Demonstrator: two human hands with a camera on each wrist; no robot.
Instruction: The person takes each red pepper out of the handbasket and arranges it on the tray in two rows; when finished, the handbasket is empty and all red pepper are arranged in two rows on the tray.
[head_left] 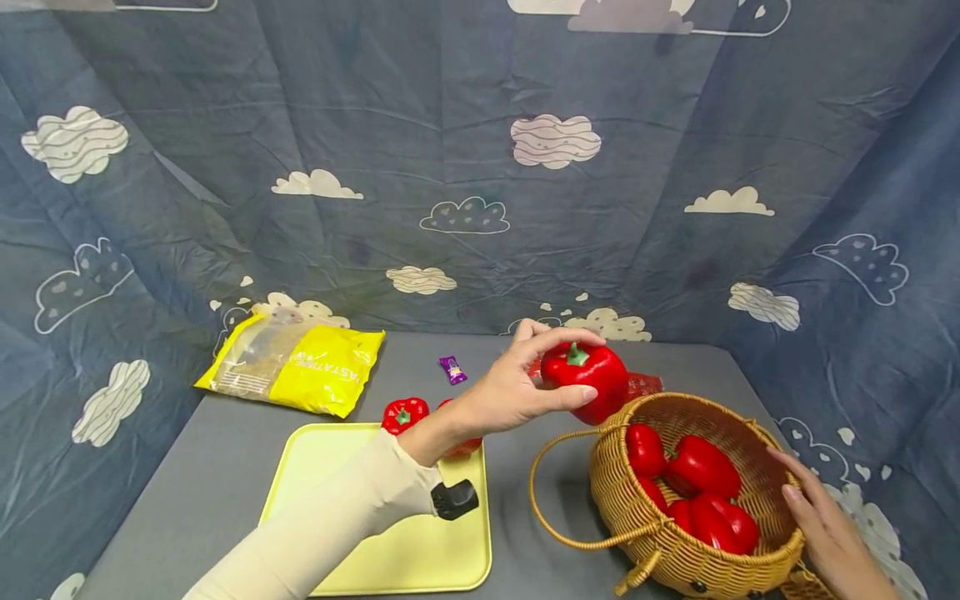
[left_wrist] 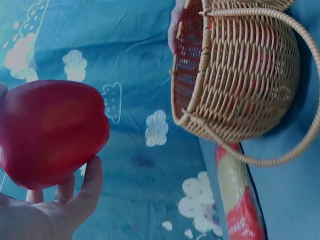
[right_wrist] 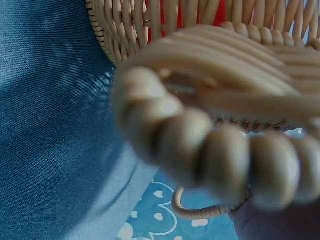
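we are listing, on a grey table (head_left: 172, 492), from the left: one yellow bag (head_left: 326, 367) with a clear window, lying towards the back; one pale yellow tray (head_left: 438, 562), our cream sleeve (head_left: 337, 517) crossing above it; one red pepper (head_left: 405, 412), sitting at the tray's far edge; one purple wrapper (head_left: 452, 370), lying beyond; a second red pepper (head_left: 463, 448), hiding partly behind our wrist. our left hand (head_left: 517, 387) is grasping a raised red pepper (head_left: 588, 383), thumb and fingers closing about it, and is holding it in the air near a wicker basket (head_left: 615, 471). a red packet (head_left: 645, 385) is lying behind. the basket's handle (head_left: 535, 500) is reaching out leftwards; several red peppers (head_left: 705, 467) are resting inside. our right hand (head_left: 836, 529) is touching the right rim; whether it is gripping, we cannot tell.
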